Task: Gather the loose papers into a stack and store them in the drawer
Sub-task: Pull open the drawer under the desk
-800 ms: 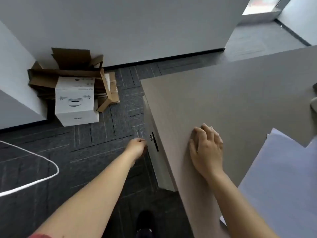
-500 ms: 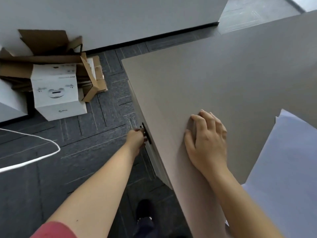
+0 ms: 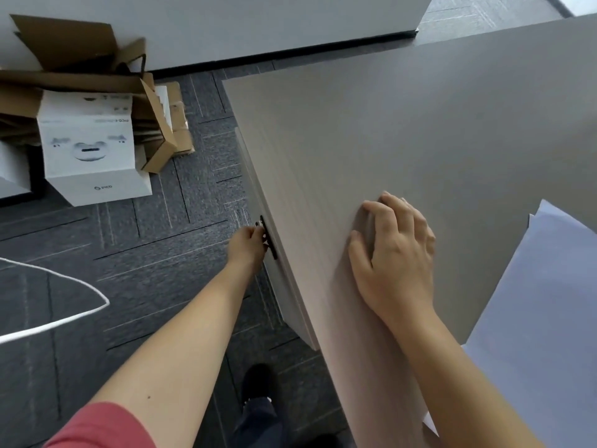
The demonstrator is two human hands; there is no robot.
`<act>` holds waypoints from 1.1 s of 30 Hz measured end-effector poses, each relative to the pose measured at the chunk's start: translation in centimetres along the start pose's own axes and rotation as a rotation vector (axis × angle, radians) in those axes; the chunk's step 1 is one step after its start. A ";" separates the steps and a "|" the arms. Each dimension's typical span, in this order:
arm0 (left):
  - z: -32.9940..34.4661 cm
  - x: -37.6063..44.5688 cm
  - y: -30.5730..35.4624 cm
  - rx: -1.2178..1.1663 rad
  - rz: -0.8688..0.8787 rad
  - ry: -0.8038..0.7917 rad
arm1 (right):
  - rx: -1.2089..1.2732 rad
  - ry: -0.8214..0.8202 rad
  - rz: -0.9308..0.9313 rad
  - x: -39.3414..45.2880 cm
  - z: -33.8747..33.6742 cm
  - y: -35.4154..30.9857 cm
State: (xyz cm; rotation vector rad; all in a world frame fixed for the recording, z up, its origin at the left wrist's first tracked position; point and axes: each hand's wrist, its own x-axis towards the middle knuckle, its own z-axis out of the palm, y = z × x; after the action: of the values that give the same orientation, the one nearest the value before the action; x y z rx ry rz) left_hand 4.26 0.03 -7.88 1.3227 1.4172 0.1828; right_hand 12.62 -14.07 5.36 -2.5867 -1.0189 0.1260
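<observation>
- Looking down from the head view, we see our left hand [image 3: 248, 244] at centre frame, fingers curled and pinched round the dark drawer handle [image 3: 268, 238] on the side face of the desk.
- The drawer front [image 3: 278, 279] sits under the left edge of the desk top [image 3: 403, 124]; we cannot tell from this angle whether it is pulled out at all.
- Our right hand [image 3: 392, 253] lies palm down on the desk top, right of centre, fingers loosely together and slightly bent, thumb set apart toward the left edge. It grips nothing.
- The loose papers [image 3: 542, 318] lie on the desk at lower right of the frame, white sheets overlapping with corners out of line, well apart from the drawer handle and near our right forearm.
- A red sleeve [image 3: 100, 428] shows at the bottom left on the left arm.
- On the dark carpet [image 3: 145, 253], upper left of the frame: a white carton [image 3: 90, 150] with a printed headset picture, resting against flattened brown cardboard boxes [image 3: 80, 59] by the wall.
- A white cable [image 3: 64, 302] loops across the carpet at the left edge.
- A dark shoe [image 3: 258, 383] shows at bottom centre, beside the desk.
</observation>
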 end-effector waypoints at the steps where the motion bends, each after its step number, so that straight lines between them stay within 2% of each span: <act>1: -0.1 0.0 0.0 0.005 0.006 0.001 | 0.001 -0.005 -0.003 0.0 0.0 0.0; 5: -0.1 0.1 -0.4 -0.031 0.031 0.027 | -0.001 -0.014 -0.009 -0.1 -0.2 -0.1; 13: -5.1 -1.0 -2.5 -0.196 -0.088 0.133 | -0.006 -0.075 0.004 -0.3 -0.4 -0.3; 17: -5.9 -4.7 -2.1 -0.275 -0.134 0.139 | -0.009 -0.120 0.023 -0.4 -0.8 -0.8; 19: -5.2 -7.7 -2.2 -0.139 -0.032 0.077 | -0.006 -0.158 0.032 -0.6 -1.2 -1.2; 23: -5.0 -10.9 -3.1 0.293 0.118 0.014 | -0.014 -0.222 0.005 -1.9 -1.7 -1.8; 27: -5.7 -11.8 -3.6 0.776 0.254 0.165 | -0.014 -0.247 -0.028 -3.4 -1.9 -1.9; 30: -6.7 -12.1 -4.7 0.965 0.282 0.213 | -0.012 -0.264 -0.040 -4.0 -2.0 -2.1; 33: -8.7 -12.1 -6.2 1.122 0.387 0.350 | -0.015 -0.278 -0.045 -4.6 -2.0 -2.3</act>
State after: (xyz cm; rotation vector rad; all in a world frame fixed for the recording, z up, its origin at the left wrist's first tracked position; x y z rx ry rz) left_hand -9.23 -6.76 -2.16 2.5881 1.5874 -0.1798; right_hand 8.20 -16.18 7.83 -2.6074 -1.1749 0.4790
